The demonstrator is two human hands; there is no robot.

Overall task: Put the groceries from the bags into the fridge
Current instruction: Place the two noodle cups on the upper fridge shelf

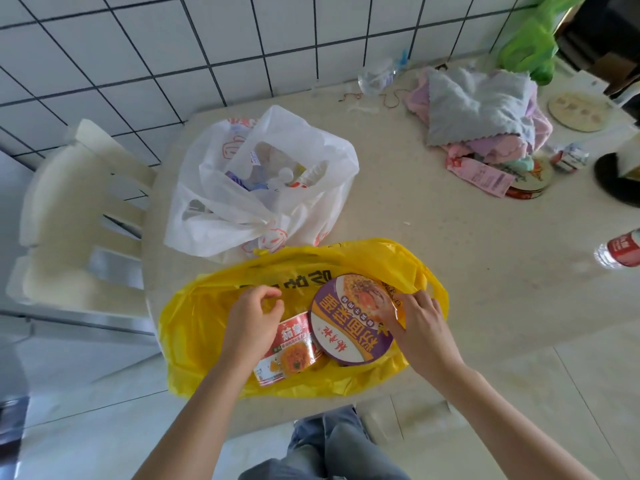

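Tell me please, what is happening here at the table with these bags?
A person is unpacking groceries. Both hands are in the open yellow bag at the near edge of the table. The left hand pinches the bag's plastic above a red noodle cup lying on its side. The right hand grips the rim of a purple-lidded noodle bowl. The white bag behind is open with items inside.

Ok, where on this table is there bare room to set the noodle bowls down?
Widest bare patch: table right of the white bag and yellow bag, below the towel pile, left of the red-label bottle. A smaller strip lies right of the right hand. Crowded: far right corner and the bags' side.
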